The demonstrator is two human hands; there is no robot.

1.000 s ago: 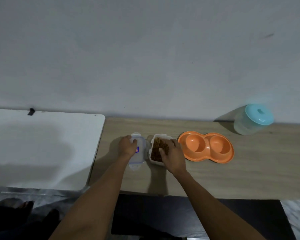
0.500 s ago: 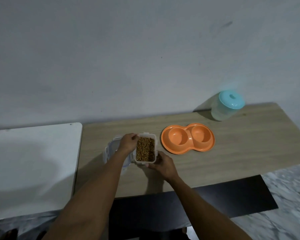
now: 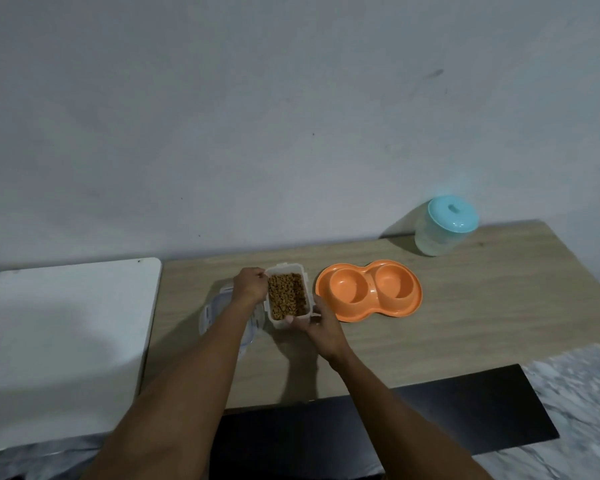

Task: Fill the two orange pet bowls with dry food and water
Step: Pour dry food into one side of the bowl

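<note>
As L grip (image 3: pixel 248 285), R grip (image 3: pixel 321 329) hold tub (image 3: pixel 284 268), bowls (image 3: pixel 369 289) sit beside.

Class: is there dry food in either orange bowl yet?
No, both orange bowls are bare; the dry food is all in the clear container.

Between the left hand (image 3: pixel 250 285) and the right hand (image 3: pixel 321 325), the food tub (image 3: pixel 280 322) is cloudy, smooth plastic; its kibble (image 3: pixel 287 294) looks dry, matt and rough. Right of the right hand, the orange double bowl (image 3: pixel 369 284) is smooth, faintly glossy plastic. The table (image 3: pixel 465 306) beneath is matt wood-grain.
</note>
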